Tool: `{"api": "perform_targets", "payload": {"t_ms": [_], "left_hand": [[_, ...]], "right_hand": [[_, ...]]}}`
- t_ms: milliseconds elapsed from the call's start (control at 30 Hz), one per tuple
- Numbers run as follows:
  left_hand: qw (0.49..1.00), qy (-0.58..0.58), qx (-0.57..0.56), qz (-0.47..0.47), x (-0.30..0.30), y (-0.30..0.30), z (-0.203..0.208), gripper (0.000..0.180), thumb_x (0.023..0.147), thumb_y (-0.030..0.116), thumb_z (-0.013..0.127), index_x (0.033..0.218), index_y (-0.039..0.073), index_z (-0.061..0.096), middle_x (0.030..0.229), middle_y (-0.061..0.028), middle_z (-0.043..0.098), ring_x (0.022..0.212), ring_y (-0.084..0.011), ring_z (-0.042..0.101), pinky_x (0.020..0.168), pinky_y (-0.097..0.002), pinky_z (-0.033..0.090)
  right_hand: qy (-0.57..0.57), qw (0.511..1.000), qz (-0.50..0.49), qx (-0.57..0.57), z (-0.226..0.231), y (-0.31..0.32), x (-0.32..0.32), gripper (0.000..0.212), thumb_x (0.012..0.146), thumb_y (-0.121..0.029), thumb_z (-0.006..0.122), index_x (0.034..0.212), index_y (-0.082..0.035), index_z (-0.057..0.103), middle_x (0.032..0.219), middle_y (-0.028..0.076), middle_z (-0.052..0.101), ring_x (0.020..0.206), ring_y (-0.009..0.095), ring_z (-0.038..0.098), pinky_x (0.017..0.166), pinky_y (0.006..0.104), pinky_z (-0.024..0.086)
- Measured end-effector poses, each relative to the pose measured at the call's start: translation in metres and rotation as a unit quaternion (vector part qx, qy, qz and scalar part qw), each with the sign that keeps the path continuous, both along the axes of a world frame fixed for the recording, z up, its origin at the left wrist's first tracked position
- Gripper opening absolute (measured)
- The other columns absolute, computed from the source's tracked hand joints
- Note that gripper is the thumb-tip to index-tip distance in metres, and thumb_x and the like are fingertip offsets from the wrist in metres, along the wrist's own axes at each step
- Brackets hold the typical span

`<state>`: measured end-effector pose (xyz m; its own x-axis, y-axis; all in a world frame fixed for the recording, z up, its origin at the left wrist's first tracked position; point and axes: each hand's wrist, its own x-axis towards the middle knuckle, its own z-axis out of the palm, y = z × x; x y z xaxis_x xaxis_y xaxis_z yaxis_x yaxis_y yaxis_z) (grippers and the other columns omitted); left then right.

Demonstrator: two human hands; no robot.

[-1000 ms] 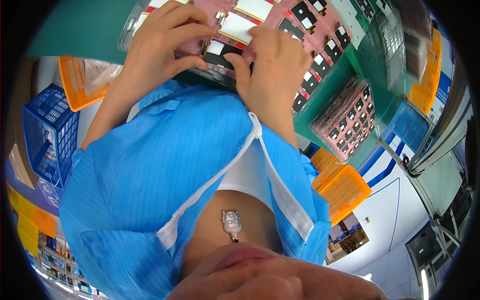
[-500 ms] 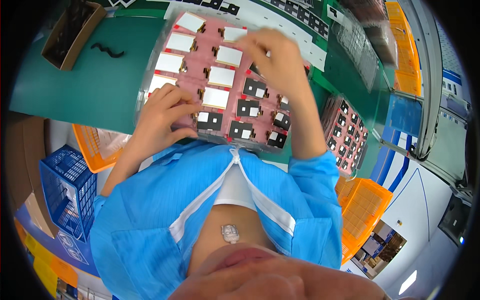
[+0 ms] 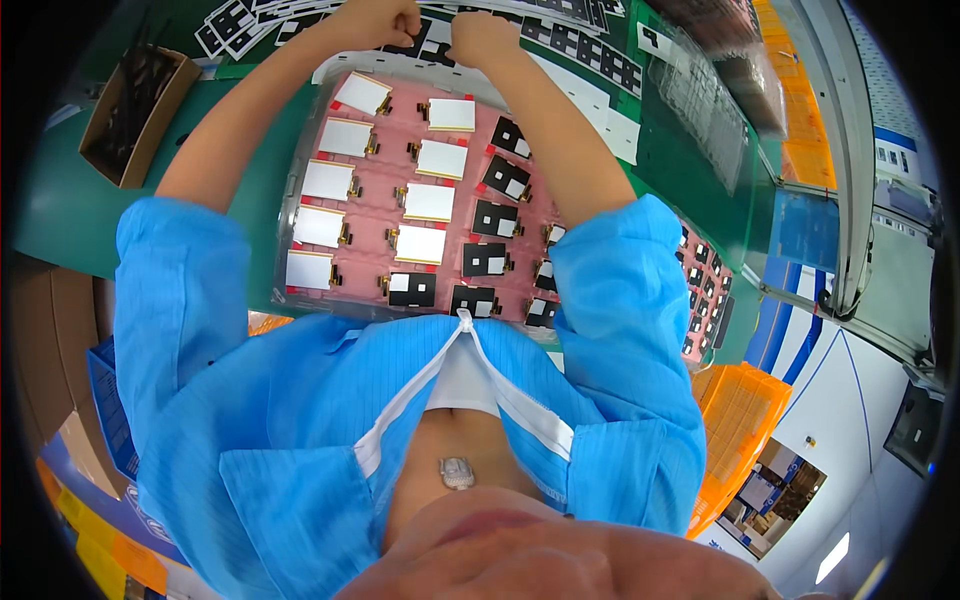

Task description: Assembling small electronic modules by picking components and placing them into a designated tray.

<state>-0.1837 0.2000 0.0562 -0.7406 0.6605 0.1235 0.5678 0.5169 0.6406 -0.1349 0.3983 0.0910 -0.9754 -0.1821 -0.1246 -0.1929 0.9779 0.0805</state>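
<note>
My left hand [image 3: 376, 24] and my right hand [image 3: 484, 40] are close together beyond the far edge of the pink tray [image 3: 364, 235]. Both have bent, closed fingers at a strip of black-and-white cut-out pieces [image 3: 434, 44]. Whatever is pinched in the fingertips is too small to make out. Rows of flat white panels [image 3: 428, 202] with small gold connector tails lie in the tray's left and middle. Toward its right and near side, panels carry black covers with white squares [image 3: 484, 260]. My right forearm hides part of the tray's right side.
More black-and-white strips [image 3: 582, 52] lie along the back. An open cardboard box [image 3: 150, 125] of dark pieces stands at the left. A second pink tray [image 3: 706, 290], clear plastic trays [image 3: 708, 115] and an orange crate [image 3: 742, 425] are at the right.
My left hand has left the near part of the tray and reached to the far strips. My right hand has moved farther away and left, beside it. The tray sits lower in view.
</note>
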Motion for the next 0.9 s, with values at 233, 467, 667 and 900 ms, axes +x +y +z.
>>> {"api": "perform_targets", "payload": {"t_ms": [233, 467, 667, 900], "left_hand": [[0.999, 0.022, -0.027, -0.027, -0.041, 0.029, -0.037, 0.010, 0.075, 0.015, 0.081, 0.078, 0.006, 0.079, 0.073, -0.0115, 0.074, 0.065, -0.0254, 0.070, 0.062, -0.0385, 0.055], [0.992, 0.018, -0.128, 0.000, -0.032, 0.057, -0.009, 0.028, 0.071, 0.024, 0.091, 0.075, 0.003, 0.072, 0.071, -0.0094, 0.068, 0.065, -0.0214, 0.066, 0.061, -0.0350, 0.052], [0.989, -0.027, -0.144, 0.027, -0.040, 0.060, -0.014, 0.038, 0.065, 0.037, 0.094, 0.070, 0.004, 0.074, 0.054, -0.0082, 0.063, 0.048, -0.0202, 0.062, 0.052, -0.0352, 0.052], [0.970, -0.069, -0.223, 0.071, -0.032, 0.068, 0.002, 0.037, 0.062, 0.031, 0.095, 0.071, 0.005, 0.070, 0.055, -0.0076, 0.063, 0.048, -0.0189, 0.062, 0.051, -0.0343, 0.051]], "right_hand": [[0.010, 0.998, 0.057, -0.023, -0.003, 0.008, 0.013, 0.023, 0.074, -0.021, 0.083, 0.093, -0.008, 0.080, 0.097, 0.015, 0.077, 0.089, 0.035, 0.076, 0.074, 0.0425, 0.061], [0.055, 0.996, 0.073, -0.022, -0.014, 0.019, 0.023, 0.020, 0.080, -0.023, 0.080, 0.094, -0.008, 0.078, 0.100, 0.015, 0.074, 0.094, 0.033, 0.074, 0.076, 0.0425, 0.060], [0.064, 0.994, 0.077, -0.036, -0.012, 0.013, 0.026, 0.015, 0.079, -0.016, 0.076, 0.092, -0.009, 0.078, 0.096, 0.013, 0.074, 0.090, 0.032, 0.075, 0.072, 0.0429, 0.060], [-0.001, 0.997, 0.020, -0.068, -0.014, 0.012, 0.016, 0.017, 0.079, -0.022, 0.078, 0.091, -0.010, 0.079, 0.094, 0.015, 0.076, 0.091, 0.032, 0.075, 0.075, 0.0429, 0.060]]}}
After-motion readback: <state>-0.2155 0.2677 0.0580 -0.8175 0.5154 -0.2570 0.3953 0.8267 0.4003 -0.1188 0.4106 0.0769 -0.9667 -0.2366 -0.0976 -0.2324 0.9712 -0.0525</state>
